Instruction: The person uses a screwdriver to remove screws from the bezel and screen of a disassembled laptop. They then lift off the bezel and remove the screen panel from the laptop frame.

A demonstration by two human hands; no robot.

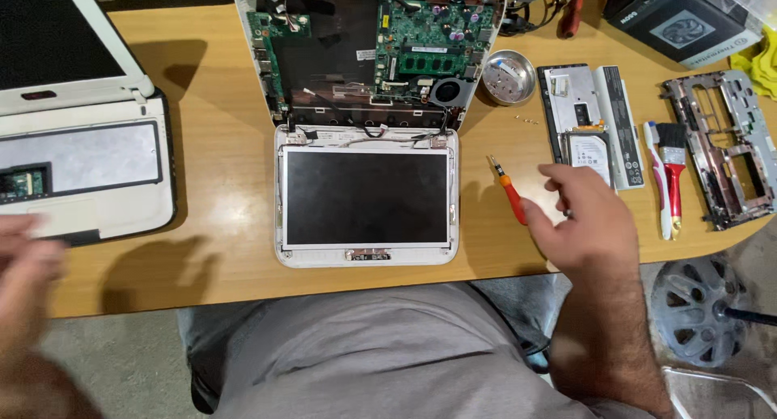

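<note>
Right hand (584, 217) is hovering over the desk edge just right of the opened white laptop (368, 128), fingers loose and spread a bit, not gripping anything. The orange-handled screwdriver (510, 192) is lying flat on the wooden table (218, 184), tip pointing up-left away from me, and its handle end runs right under the thumb side of that hand. Fingertips (552, 174) are just past it, closer to the hard drive (589, 154) that sits against the long black battery pack (566, 103). Can't tell if the hand is actually touching the screwdriver or just above it, the handle end is covered.

Left hand (24, 265) is way over at the left edge, blurry, looks open with nothing in it, just below a second white laptop (81, 156) with its keyboard pulled out.

The main laptop is flipped open flat, the bare screen panel (366, 196) nearest me, green motherboard (429, 35) with RAM stick and fan exposed behind it. A small round metal bowl (508, 76) sits right next to the fan corner, a couple of loose screws (528, 120) just below it. Further right: a toothbrush (657, 180), a red-handled paintbrush (672, 172), and a bare metal frame (724, 144).
</note>
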